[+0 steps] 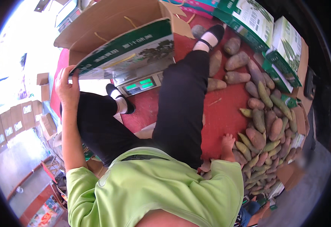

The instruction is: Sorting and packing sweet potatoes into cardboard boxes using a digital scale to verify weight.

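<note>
Head view: left hand point(68, 87) grips cardboard box point(124, 45) edge; right hand point(228, 145), fingers loosely spread, rests beside sweet potatoes point(265, 128) piled to its right.

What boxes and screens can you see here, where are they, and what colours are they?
Open cardboard box: top middle, brown flaps, green and white printed side; the left hand grips its corner.
Scale screen: just under that box, small grey panel with glowing green windows.
Green and white boxes: stacked at top right, behind the sweet potatoes.
Brown cartons: a row at the far left, each with a pale label.
</note>
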Motion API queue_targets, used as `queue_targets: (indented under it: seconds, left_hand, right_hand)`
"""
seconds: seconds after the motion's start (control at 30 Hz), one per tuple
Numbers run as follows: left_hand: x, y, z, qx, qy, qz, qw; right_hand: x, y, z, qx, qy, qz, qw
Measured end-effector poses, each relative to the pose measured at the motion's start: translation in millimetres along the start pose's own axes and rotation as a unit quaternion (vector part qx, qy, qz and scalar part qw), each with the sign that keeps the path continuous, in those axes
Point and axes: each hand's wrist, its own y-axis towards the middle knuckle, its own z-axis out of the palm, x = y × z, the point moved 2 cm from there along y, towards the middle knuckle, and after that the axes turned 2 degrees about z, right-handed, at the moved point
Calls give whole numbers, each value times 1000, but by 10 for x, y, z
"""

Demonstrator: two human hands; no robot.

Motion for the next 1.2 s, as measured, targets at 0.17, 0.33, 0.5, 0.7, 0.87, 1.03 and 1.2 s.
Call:
queue_targets:
  seconds: [0.17, 0.33, 0.5, 0.7, 0.87, 1.03, 1.2]
  left_hand:
    - [-91, -18, -40, -4, -8, 27, 1000]
    - [-83, -16, -63, -8, 9, 30, 999]
    - [-53, -39, -41, -26, 4, 28, 999]
    - [-46, -44, -61, -39, -1, 28, 999]
    - [-14, -44, -79, -16, -16, 25, 999]
    - [-4, -44, -86, -20, -34, 34, 999]
    - [12, -81, -127, -17, -27, 28, 999]
  right_hand:
    - [-63, -172, -228, -3, -11, 6, 1000]
    - [-202, -197, -247, 5, 37, 15, 999]
    - [-372, -300, -709, -94, 213, 113, 966]
    - [-355, -324, -1242, -239, 386, 137, 880]
    - [-540, -6, -1568, -335, 568, 46, 750]
    - [-543, -505, -3329, -458, 597, -49, 657]
    - [-458, -1265, -4992, -502, 626, -154, 576]
